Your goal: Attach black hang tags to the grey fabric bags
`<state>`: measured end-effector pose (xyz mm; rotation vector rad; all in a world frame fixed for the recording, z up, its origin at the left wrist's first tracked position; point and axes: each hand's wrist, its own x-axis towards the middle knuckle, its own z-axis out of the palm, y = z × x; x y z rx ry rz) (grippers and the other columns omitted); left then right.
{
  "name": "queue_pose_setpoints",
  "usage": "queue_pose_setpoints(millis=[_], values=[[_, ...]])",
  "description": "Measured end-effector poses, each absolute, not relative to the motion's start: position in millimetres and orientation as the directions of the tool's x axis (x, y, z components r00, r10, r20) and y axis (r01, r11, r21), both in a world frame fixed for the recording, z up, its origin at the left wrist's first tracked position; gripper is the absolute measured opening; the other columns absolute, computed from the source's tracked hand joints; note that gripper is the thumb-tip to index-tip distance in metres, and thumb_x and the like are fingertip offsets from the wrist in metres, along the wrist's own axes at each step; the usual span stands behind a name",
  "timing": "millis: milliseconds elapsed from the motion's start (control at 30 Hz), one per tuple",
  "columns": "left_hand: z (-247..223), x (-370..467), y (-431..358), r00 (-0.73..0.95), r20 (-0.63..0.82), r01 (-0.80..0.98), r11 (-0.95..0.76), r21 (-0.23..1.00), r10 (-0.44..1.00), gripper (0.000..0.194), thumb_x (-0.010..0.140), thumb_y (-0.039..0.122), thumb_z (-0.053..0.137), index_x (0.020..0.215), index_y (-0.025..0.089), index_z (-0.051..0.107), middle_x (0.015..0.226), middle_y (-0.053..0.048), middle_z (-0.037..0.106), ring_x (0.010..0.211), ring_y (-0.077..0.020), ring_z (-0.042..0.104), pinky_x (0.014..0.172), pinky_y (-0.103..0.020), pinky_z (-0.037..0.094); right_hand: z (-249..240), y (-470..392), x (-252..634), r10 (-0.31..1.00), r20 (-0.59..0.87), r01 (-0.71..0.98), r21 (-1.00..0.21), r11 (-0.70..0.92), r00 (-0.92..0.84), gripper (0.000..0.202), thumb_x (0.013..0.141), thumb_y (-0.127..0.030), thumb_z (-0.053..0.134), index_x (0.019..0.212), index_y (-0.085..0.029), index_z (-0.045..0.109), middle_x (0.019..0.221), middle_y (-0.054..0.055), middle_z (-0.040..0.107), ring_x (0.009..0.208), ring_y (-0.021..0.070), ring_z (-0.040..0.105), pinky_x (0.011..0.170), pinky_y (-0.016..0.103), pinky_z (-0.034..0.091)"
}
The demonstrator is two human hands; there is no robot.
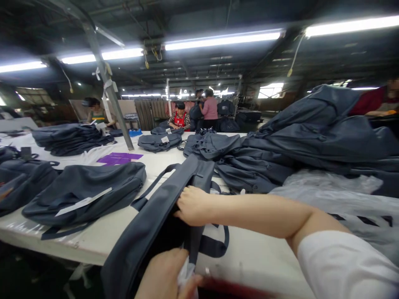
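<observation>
A dark blue-grey bag [156, 207] stands open near the table's front edge, its dark opening facing me. My right hand [195, 205] reaches in from the right, its fingers curled at the upper rim of the opening; the fingertips are partly hidden inside. Low in the view, my left hand [168, 274] is closed at the lower part of the opening, with crumpled whitish plastic [186, 272] between thumb and fingers. A black strap [215, 247] loops out on the bag's right side.
Another dark bag [90, 193] with a white strip lies left. Purple sheets [120, 158] lie behind it on the white table [249, 253]. Stacked bags [311, 128] and clear plastic [336, 195] fill the right. A slanted metal post [114, 95] rises at left. Several people are beyond.
</observation>
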<state>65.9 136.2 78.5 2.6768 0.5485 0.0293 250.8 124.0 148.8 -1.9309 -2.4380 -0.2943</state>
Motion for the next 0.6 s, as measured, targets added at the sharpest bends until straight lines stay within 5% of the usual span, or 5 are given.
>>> queue_pose_setpoints(millis=[100, 200, 367, 467, 600], values=[[84.4, 78.4, 138.9, 0.889, -0.004, 0.431, -0.835, 0.342, 0.457, 0.042, 0.094, 0.04, 0.029, 0.078, 0.021, 0.063, 0.084, -0.008, 0.069, 0.08, -0.023, 0.064, 0.072, -0.033, 0.046, 166.5, 110.9, 279.3, 0.921, 0.326, 0.976, 0.115, 0.185, -0.213, 0.026, 0.088, -0.033, 0.051, 0.089, -0.013, 0.068, 0.09, 0.012, 0.069, 0.089, 0.0252, 0.062, 0.082, 0.038, 0.048], [89.7, 93.8, 134.9, 0.907, -0.053, 0.415, -0.865, 0.282, 0.418, 0.045, 0.095, 0.041, 0.028, 0.076, 0.021, 0.064, 0.082, -0.007, 0.07, 0.079, -0.0239, 0.065, 0.072, -0.035, 0.047, 167.5, 118.9, 329.0, 0.858, 0.512, 0.999, 0.009, 0.039, -0.038, 0.041, 0.076, -0.011, 0.052, 0.116, -0.009, 0.061, 0.117, 0.016, 0.063, 0.111, 0.0257, 0.055, 0.098, 0.038, 0.041], [121.7, 120.9, 156.5, 0.9, 0.027, 0.432, -0.9, 0.06, 0.434, 0.033, 0.094, 0.026, 0.033, 0.099, 0.021, 0.065, 0.094, -0.008, 0.071, 0.087, -0.025, 0.066, 0.077, -0.037, 0.05, 134.8, 151.8, 389.4, 0.975, 0.215, 0.988, -0.129, 0.087, -0.058, 0.069, 0.064, -0.009, 0.061, 0.132, -0.011, 0.052, 0.13, 0.016, 0.057, 0.119, 0.0283, 0.052, 0.103, 0.041, 0.038], [151.9, 154.5, 192.7, 0.835, 0.242, 0.523, -0.849, -0.07, 0.494, 0.048, 0.086, 0.012, 0.04, 0.132, 0.022, 0.048, 0.121, -0.009, 0.064, 0.106, -0.0235, 0.062, 0.089, -0.036, 0.047, 120.2, 157.6, 391.0, 0.952, 0.298, 0.985, -0.126, 0.117, -0.075, 0.063, 0.064, -0.009, 0.059, 0.127, -0.009, 0.056, 0.127, 0.016, 0.058, 0.118, 0.0284, 0.052, 0.104, 0.042, 0.037], [172.4, 218.0, 232.3, 0.847, 0.154, 0.53, -0.835, -0.147, 0.51, 0.035, 0.091, 0.03, 0.04, 0.12, 0.019, 0.057, 0.11, -0.014, 0.068, 0.103, -0.0289, 0.063, 0.086, -0.04, 0.049, 115.1, 155.5, 386.2, 0.921, 0.385, 0.985, -0.127, 0.119, -0.062, 0.059, 0.066, -0.01, 0.058, 0.125, -0.008, 0.057, 0.127, 0.016, 0.058, 0.115, 0.0271, 0.054, 0.102, 0.04, 0.038]])
